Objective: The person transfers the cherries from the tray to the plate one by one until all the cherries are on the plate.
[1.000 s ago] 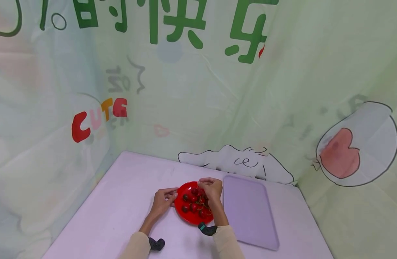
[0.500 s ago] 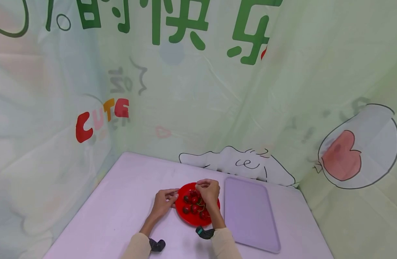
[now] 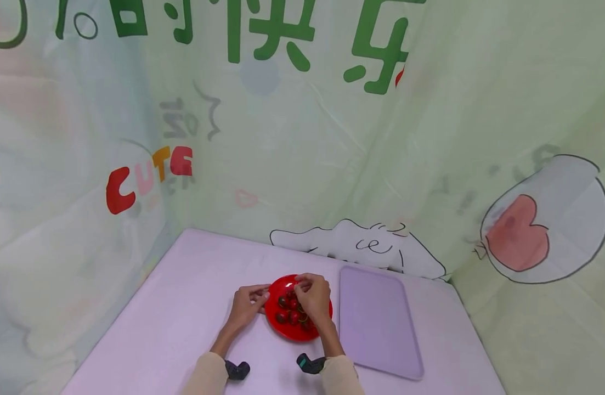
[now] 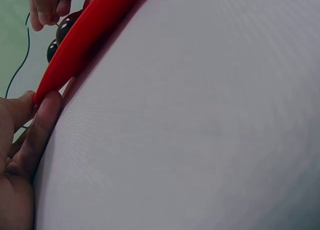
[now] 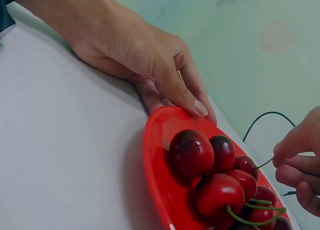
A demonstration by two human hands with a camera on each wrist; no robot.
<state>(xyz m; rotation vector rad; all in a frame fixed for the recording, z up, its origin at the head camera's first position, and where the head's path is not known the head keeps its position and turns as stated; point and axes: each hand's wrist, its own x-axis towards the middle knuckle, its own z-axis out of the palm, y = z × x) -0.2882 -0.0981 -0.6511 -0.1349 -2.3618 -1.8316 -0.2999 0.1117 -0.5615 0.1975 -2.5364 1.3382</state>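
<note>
A round red plate [image 3: 276, 291] lies on the table, heaped with several dark red cherries [image 3: 282, 317], some with green stems. My left hand [image 3: 245, 308] holds the plate's left rim; in the left wrist view its thumb is on top and its fingers [image 4: 44, 121] are underneath. Over the plate's far right part, my right hand [image 3: 316, 297] hides some of the fruit. In the right wrist view the right hand [image 5: 306, 157] pinches the thin stem of one cherry [image 5: 245, 166], which is still among the others.
A flat lilac tray [image 3: 379, 323] lies on the table just right of the plate. The pale table [image 3: 184, 307] meets printed cloth walls [image 3: 302, 164] at the back and both sides. Dark wrist straps [image 3: 311, 364] sit on both wrists.
My right hand has shifted a little to the left over the plate, its fingertips close together. My left hand has stayed at the rim. The view has shifted slightly.
</note>
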